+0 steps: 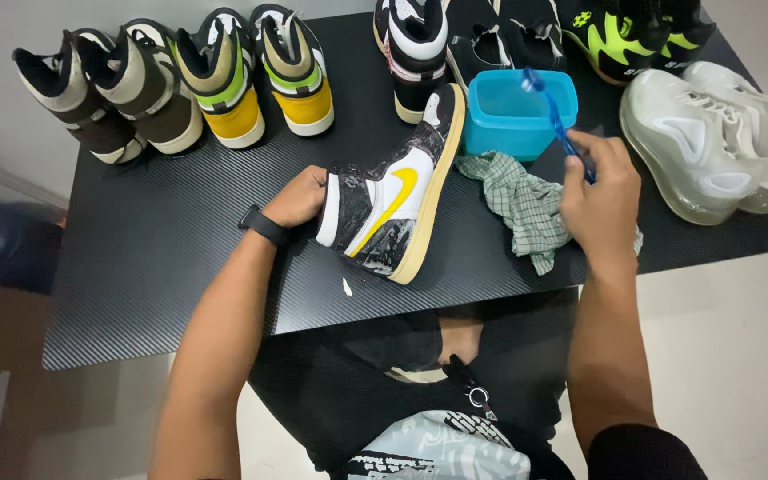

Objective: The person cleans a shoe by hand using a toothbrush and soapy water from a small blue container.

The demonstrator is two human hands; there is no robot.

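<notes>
Left hand grips sneaker; right hand toothbrush

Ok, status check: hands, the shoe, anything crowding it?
Left hand grips sneaker at heel, on its side. Right hand holds blue brush over blue tub. Checked cloth beside sneaker.

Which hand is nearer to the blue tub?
Right. The right hand sits just below and right of the blue tub, its blue brush reaching over it; the left hand grips the sneaker farther left.
</notes>
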